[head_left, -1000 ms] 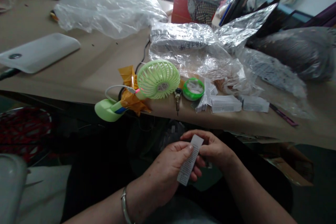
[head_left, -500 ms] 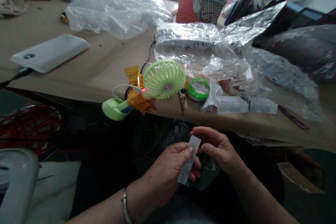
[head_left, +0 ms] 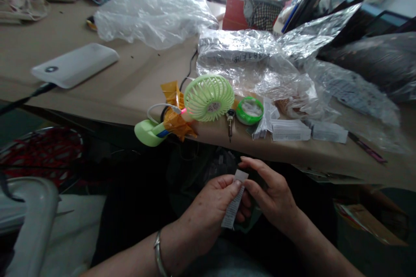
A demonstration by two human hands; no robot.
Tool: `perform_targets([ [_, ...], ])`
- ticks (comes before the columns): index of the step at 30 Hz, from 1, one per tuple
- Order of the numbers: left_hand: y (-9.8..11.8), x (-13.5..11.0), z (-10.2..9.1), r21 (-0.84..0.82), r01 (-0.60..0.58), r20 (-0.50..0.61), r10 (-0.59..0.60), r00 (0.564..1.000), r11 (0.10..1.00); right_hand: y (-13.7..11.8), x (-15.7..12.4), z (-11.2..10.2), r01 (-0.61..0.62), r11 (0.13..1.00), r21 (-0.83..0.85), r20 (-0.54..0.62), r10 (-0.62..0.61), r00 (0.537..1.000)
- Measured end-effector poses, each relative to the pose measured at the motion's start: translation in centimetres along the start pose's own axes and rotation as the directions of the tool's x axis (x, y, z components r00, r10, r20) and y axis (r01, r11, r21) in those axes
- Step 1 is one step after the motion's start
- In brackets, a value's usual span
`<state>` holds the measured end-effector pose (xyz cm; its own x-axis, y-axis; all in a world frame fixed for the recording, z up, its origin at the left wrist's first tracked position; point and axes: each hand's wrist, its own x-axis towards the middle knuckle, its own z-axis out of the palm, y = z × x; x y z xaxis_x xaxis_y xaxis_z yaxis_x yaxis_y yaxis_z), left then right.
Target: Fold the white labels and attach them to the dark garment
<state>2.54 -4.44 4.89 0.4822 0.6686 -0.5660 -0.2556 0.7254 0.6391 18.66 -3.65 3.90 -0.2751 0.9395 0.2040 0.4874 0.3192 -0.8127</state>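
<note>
While left hand [head_left: 208, 207] is pinching paper strip [head_left: 233, 211], right hand [head_left: 276, 192] is sitting alongside, fingers apart; likely positioning, needing light pinch next

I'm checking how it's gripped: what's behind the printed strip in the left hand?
Behind the printed strip, curled fingers of the left hand show past its edge. The strip covers the rest, so anything else behind it cannot be seen.

The table [head_left: 139, 75] carries paper stacks [head_left: 290, 130] and plastic bags [head_left: 152, 13] (crumpled).
</note>
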Motion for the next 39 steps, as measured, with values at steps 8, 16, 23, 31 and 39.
perform_targets([
  [8,0.2,0.0,0.0,0.068,-0.053,-0.081,0.058,0.995,0.996,-0.4,0.6,1.7,-0.407,0.747,0.526,0.105,0.418,0.902],
  [16,0.3,0.5,-1.3,0.226,-0.252,-0.117,0.283,0.952,0.941,-0.4,2.2,2.5,-0.361,0.784,0.504,0.084,0.372,0.924],
  [23,2.6,1.6,-2.0,0.508,-0.405,-0.138,0.537,0.833,0.760,-0.3,3.8,2.2,-0.219,0.925,0.309,-0.056,0.248,0.967],
  [31,4.1,2.5,-2.3,0.706,-0.441,-0.082,0.684,0.725,0.553,-0.4,5.3,2.4,-0.111,0.969,0.220,-0.128,0.141,0.982],
  [39,4.7,2.7,-2.5,0.785,-0.462,-0.009,0.753,0.658,0.413,-0.3,5.6,2.3,-0.060,0.987,0.148,-0.171,0.086,0.981],
])
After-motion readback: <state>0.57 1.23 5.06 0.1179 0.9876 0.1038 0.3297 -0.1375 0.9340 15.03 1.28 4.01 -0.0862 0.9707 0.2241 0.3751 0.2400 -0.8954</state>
